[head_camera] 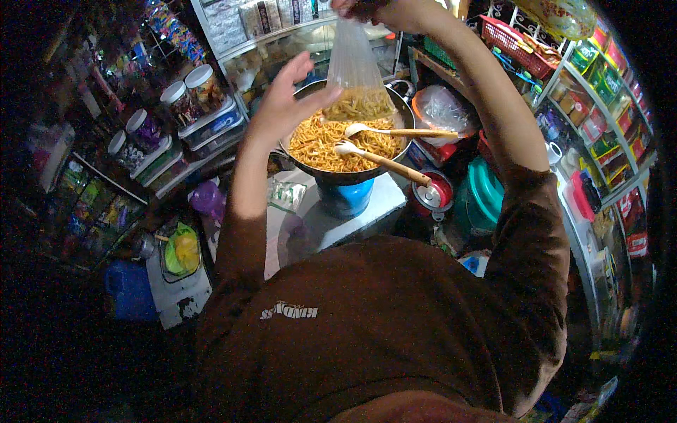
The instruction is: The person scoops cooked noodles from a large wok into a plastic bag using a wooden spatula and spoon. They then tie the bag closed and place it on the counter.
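Note:
My right hand point(370, 9), partly cut off by the top edge of the view, grips the gathered top of a clear plastic bag point(355, 58). Noodles fill the bottom of the bag, which hangs over a wide pan point(351, 175). Beside the bag, my left hand point(288, 103) is raised with its fingers apart, holding nothing; the thumb overlaps the bag's edge, and I cannot tell whether it touches. Cooked noodles point(322, 145) spread across the pan. A serving spoon point(418, 133) and a slotted or forked spoon point(391, 165), both wooden-handled, rest on them, handles pointing right.
Under the pan is a blue cylinder point(346, 200) on a white surface point(389, 198). Lidded jars point(177, 95) line the left. Right of the pan are a plastic-filled bowl point(441, 108), a teal bucket point(482, 193) and a rack of packets point(603, 106). Leafy greens point(180, 254) sit in a container lower left.

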